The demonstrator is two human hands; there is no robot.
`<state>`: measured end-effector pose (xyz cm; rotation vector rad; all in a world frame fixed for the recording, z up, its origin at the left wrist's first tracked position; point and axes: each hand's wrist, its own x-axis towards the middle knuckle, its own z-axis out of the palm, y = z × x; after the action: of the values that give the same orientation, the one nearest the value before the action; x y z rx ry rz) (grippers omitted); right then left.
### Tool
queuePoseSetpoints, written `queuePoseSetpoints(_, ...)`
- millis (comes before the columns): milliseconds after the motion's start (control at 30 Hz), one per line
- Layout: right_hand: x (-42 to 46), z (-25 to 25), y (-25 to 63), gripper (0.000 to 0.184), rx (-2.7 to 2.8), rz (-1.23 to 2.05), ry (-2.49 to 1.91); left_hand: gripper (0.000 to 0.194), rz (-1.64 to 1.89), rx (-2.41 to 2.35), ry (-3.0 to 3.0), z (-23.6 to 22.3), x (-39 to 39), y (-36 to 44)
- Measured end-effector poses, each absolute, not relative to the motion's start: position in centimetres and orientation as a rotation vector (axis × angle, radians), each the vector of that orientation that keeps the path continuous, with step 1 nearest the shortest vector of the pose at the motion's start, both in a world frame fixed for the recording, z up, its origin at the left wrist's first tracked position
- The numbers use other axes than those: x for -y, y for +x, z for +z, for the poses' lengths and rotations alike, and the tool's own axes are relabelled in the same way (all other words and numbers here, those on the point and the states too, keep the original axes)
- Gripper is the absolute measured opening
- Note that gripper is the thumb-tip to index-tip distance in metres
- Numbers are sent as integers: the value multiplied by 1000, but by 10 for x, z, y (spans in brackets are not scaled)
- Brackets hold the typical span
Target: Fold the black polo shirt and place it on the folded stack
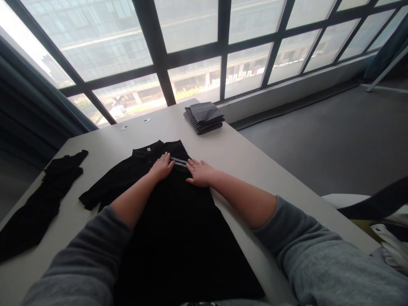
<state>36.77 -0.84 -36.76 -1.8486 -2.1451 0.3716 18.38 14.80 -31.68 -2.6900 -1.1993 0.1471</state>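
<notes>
A dark garment lies along the left side of the bench; the black shirt lies spread directly beneath the left hand, laid flat, and the right hand, flat with fingers slightly fanned; light stripes show between them; a folded stack sits beyond; rightward, bare surface reaches the edge.

Parts of the black collared garment are covered by the left hand, the right hand and the left forearm, and its lower end is partly cut off by the bottom edge. The collar label is too small to be read. Another dark garment is cropped at the left edge, a curtain likewise, and the building outside is blurred
</notes>
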Motion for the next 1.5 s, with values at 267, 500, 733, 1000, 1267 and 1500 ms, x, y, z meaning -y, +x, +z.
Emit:
queuePoseSetpoints(267,12,-369,371,87,2136,386,-1850,60,175,1262,-2555,-316,-53,-5)
queuePoseSetpoints(500,29,-376,361,85,2055,154,-1882,62,61,1401,-2449,-319,36,-120)
queuePoseSetpoints(733,87,-394,346,73,2149,33,-1843,65,18,1447,-2457,-336,114,-155)
queuePoseSetpoints(1000,185,-413,338,71,2167,102,-1889,70,-42,1465,-2484,-351,138,-164)
queuePoseSetpoints(1267,219,-419,345,70,2105,139,-2014,71,-44,1463,-2477,-355,150,-155)
queuePoseSetpoints(1500,216,-414,360,71,2112,160,-2050,70,-20,1516,-2428,-362,163,-138)
